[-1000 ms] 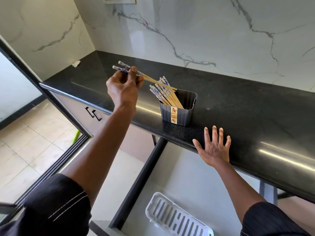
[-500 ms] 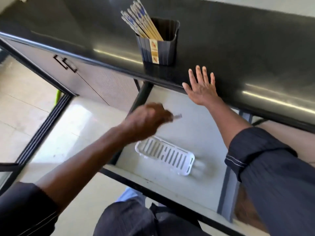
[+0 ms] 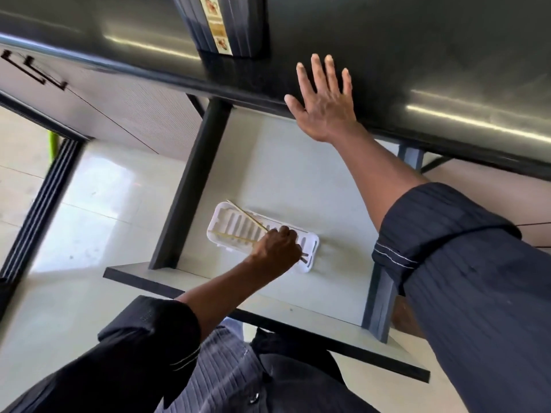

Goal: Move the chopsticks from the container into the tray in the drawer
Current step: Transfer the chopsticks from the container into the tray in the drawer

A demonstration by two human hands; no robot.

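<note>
A white slotted tray (image 3: 226, 216) lies on the pale floor of the open drawer (image 3: 286, 180). My left hand (image 3: 277, 248) is down over the tray's right half, closed on a pair of wooden chopsticks (image 3: 247, 217) whose thin ends spread apart across the tray toward its left end. My right hand (image 3: 323, 99) rests flat with fingers apart on the front edge of the black counter (image 3: 417, 49). Only the lower part of the dark grey container (image 3: 241, 22) shows at the top edge; the chopsticks in it are out of view.
Dark drawer sides (image 3: 190, 186) and the drawer front panel (image 3: 268, 317) frame the tray. A closed cabinet door with black handles (image 3: 35, 70) is at the upper left. My body and dark sleeves fill the bottom of the view.
My left hand has carried the chopsticks down from the container into the drawer and now holds them over the tray. The view has tilted downward. My right hand stays on the counter edge.
</note>
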